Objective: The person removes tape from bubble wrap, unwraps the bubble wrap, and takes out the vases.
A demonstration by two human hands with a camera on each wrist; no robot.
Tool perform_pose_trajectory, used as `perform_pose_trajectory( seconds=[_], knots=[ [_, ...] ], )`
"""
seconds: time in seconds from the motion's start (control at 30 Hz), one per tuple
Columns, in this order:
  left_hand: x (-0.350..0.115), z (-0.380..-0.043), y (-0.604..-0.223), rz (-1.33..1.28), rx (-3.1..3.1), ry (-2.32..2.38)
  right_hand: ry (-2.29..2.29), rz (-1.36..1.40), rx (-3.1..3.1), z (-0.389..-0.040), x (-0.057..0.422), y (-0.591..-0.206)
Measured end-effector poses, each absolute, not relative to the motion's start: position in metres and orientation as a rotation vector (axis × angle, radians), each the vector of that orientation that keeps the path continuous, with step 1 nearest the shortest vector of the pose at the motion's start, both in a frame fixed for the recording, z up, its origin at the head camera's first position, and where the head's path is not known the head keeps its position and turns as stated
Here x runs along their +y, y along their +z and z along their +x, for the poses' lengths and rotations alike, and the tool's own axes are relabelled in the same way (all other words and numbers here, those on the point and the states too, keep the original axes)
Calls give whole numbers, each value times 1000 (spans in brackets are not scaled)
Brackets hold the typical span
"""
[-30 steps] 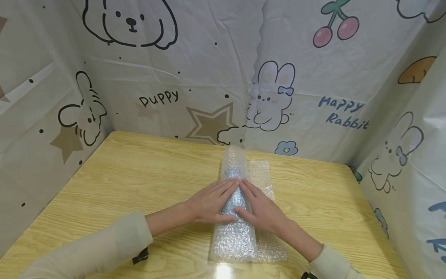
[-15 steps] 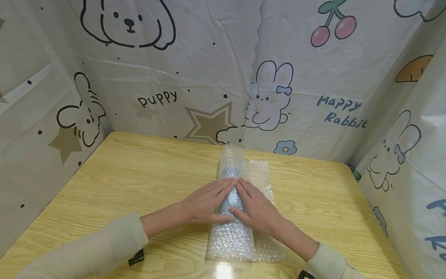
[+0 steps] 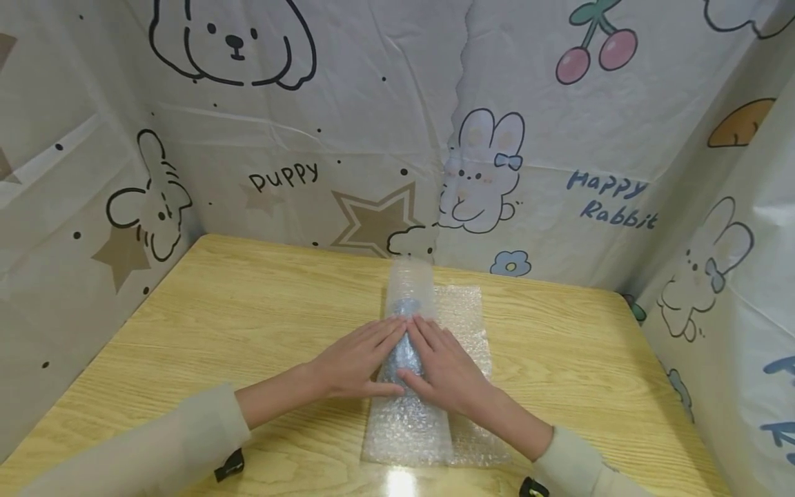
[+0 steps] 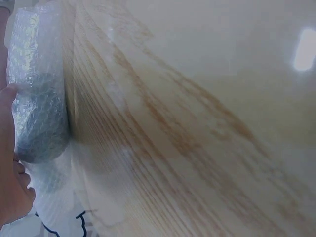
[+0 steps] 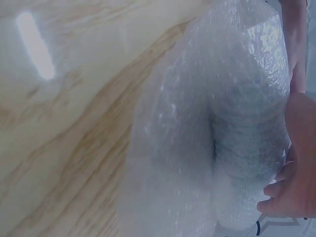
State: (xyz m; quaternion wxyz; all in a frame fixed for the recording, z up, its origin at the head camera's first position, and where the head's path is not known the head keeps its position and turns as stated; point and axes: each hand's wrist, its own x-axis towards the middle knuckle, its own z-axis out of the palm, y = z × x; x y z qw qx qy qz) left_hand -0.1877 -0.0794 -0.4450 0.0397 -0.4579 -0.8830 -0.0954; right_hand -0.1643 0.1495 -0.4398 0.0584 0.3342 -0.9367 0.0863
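A bluish cylinder-like object (image 3: 406, 359) lies inside a roll of clear bubble wrap (image 3: 406, 431) on the table; its exact kind is hidden by the wrap. My left hand (image 3: 357, 359) rests on the roll from the left, fingers extended. From the other side my right hand (image 3: 447, 369) lies over it, fingers also extended. Their fingertips meet on top of the roll. To the right, a loose flat part of the bubble wrap (image 3: 466, 317) spreads on the tabletop. The right wrist view shows the wrapped object (image 5: 247, 133) darker through the plastic.
The wood-grain table (image 3: 279, 297) carries the roll near its middle. A printed cloth (image 3: 373, 138) with cartoon animals stands behind the table and along both sides. The roll's far end reaches close to the back edge.
Both hands and the wrapped roll have shifted slightly to the left. The loose flat part of the bubble wrap has stayed about where it was.
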Motion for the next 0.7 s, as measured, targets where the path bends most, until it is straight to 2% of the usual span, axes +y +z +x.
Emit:
perform_pose_trajectory(
  seconds=[0.7],
  knots=[
    [-95, -186, -448, -1382, -2714, -313, 153, 975, -2824, -161, 129, -436]
  ],
)
